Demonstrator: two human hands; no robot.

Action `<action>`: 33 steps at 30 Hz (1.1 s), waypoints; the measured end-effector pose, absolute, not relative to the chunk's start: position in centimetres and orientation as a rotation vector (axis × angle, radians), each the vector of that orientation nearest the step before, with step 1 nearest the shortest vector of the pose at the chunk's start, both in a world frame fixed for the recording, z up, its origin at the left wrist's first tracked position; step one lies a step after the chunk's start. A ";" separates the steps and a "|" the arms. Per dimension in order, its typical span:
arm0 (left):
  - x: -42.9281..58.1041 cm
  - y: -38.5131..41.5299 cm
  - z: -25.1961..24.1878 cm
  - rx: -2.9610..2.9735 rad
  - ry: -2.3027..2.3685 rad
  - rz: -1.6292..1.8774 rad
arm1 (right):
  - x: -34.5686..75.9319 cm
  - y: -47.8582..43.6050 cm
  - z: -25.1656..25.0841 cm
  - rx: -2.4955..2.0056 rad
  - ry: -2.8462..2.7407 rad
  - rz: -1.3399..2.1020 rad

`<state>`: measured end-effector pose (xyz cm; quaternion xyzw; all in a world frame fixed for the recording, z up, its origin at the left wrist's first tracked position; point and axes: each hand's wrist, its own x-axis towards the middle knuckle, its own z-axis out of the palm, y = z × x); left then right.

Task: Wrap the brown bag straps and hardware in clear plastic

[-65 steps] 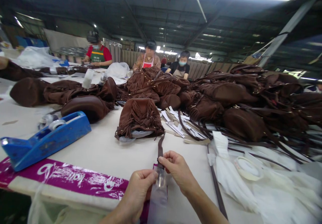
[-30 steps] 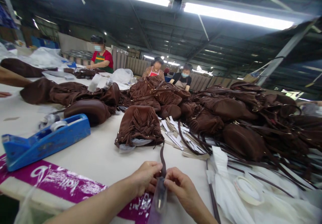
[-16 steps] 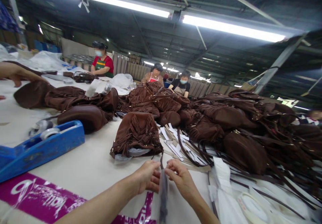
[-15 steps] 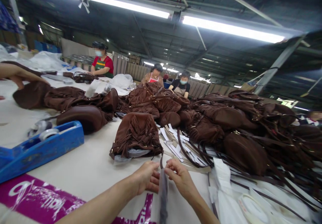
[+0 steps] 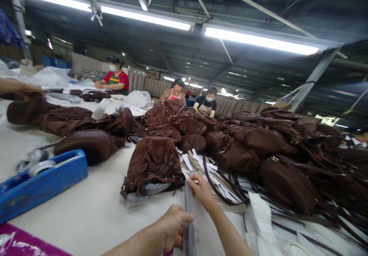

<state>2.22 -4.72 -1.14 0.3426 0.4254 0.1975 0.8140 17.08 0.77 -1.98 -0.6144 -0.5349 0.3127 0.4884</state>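
Left grip (image 5: 174, 227) pinching the plastic-sleeved strap (image 5: 189, 219) low down, right grip (image 5: 199, 189) pinching its upper end, right beside the slouchy, fringed brown bag (image 5: 153, 160) on the pale surface (image 5: 86, 206)! Straight and lightly taut looks best here, so that thin, cloudy plastic shouldn't bunch.

Blue dispenser (image 5: 54, 183) stands at left; purple sheet (image 5: 25, 244) shows at near-left corner. Bag pile (image 5: 253, 137) occupies right; paper strips (image 5: 188, 162) lie before it. Aproned workers (image 5: 116, 81) opposite; tube lights (image 5: 258, 41) lit overhead.
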 end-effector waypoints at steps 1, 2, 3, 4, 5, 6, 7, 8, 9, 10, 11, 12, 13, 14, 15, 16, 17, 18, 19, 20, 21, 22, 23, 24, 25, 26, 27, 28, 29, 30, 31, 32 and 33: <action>2.4 -4.7 -1.0 0.745 0.918 0.439 | 17.1 1.2 -2.0 -1.501 -1.281 0.772; 2.6 -4.7 -0.8 0.756 0.922 0.459 | 17.2 1.4 -1.9 -1.509 -1.253 0.780; 2.7 -4.6 -0.6 0.759 0.921 0.480 | 17.3 1.4 -1.7 -1.517 -1.216 0.783; 2.9 -4.5 -0.5 0.751 0.916 0.498 | 17.4 1.2 -1.5 -1.526 -1.171 0.786; 3.0 -4.4 -0.3 0.735 0.912 0.514 | 17.5 0.6 -1.2 -1.536 -1.123 0.795; 3.1 -4.2 -0.2 0.714 0.910 0.524 | 17.7 -0.4 -0.9 -1.547 -1.076 0.820; 3.2 -4.0 -0.1 0.693 0.908 0.528 | 17.7 -1.7 -0.4 -1.560 -1.032 0.858; 3.3 -3.8 0.0 0.676 0.906 0.533 | 17.7 -3.3 0.0 -1.573 -0.996 0.908; 3.3 -3.6 0.1 0.662 0.902 0.538 | 17.6 -5.2 0.5 -1.575 -0.967 0.991; 3.4 -3.5 0.3 0.653 0.896 0.540 | 17.3 -7.3 0.9 -1.562 -0.945 1.095; 3.5 -3.4 0.6 0.648 0.889 0.541 | 16.8 -9.4 1.2 -1.525 -0.931 1.226; 3.6 -3.4 0.8 0.646 0.881 0.542 | 16.1 -11.4 1.4 -1.454 -0.916 1.398; 3.7 -3.4 1.0 0.649 0.871 0.544 | 15.4 -13.3 1.5 -1.383 -0.896 1.529; 3.8 -3.5 1.3 0.656 0.862 0.546 | 14.7 -14.8 1.5 -1.327 -0.862 1.623; 4.0 -3.6 1.5 0.670 0.856 0.548 | 14.0 -16.0 1.4 -1.291 -0.814 1.673; 4.1 -3.8 1.6 0.690 0.855 0.549 | 13.4 -16.9 1.2 -1.274 -0.769 1.678; 4.1 -4.1 1.8 0.718 0.860 0.545 | 13.0 -17.4 1.0 -1.261 -0.728 1.665; 4.1 -4.3 1.8 0.756 0.870 0.537 | 12.8 -17.7 0.9 -1.242 -0.697 1.644; 3.9 -4.5 1.8 0.800 0.887 0.529 | 12.9 -17.8 0.8 -1.214 -0.681 1.624; 3.7 -4.7 1.8 0.835 0.909 0.524 | 13.1 -17.8 0.6 -1.177 -0.676 1.611; 3.3 -4.8 1.8 0.901 0.930 0.556 | 13.4 -17.6 0.6 -1.131 -0.673 1.605; 2.8 -4.7 1.8 1.023 0.942 0.640 | 13.9 -17.5 0.6 -1.084 -0.669 1.606; 2.4 -4.5 1.8 1.211 0.926 0.768 | 14.4 -17.3 0.7 -1.035 -0.668 1.613; 2.0 -4.2 1.8 1.461 0.867 0.911 | 14.8 -17.2 0.8 -0.986 -0.669 1.618; 1.7 -3.8 1.8 1.745 0.759 1.033 | 15.2 -17.1 1.2 -0.942 -0.675 1.620; 1.6 -3.3 1.9 2.022 0.612 1.094 | 15.5 -17.1 1.6 -0.902 -0.682 1.612; 1.5 -2.9 2.0 2.240 0.460 1.081 | 15.7 -17.1 2.2 -0.868 -0.691 1.596; 1.6 -2.5 2.1 2.363 0.343 1.007 | 15.8 -17.1 2.9 -0.836 -0.699 1.577; 1.8 -2.2 2.3 2.411 0.272 0.927 | 15.9 -17.1 3.6 -0.809 -0.708 1.560; 2.0 -2.0 2.4 2.398 0.242 0.870 | 15.9 -17.0 4.2 -0.787 -0.719 1.546; 2.1 -1.9 2.5 2.342 0.244 0.840 | 16.0 -16.9 4.7 -0.770 -0.729 1.532; 2.3 -1.9 2.6 2.260 0.261 0.828 | 16.1 -16.7 5.1 -0.758 -0.740 1.512; 2.4 -1.9 2.7 2.170 0.283 0.831 | 16.2 -16.3 5.3 -0.752 -0.754 1.482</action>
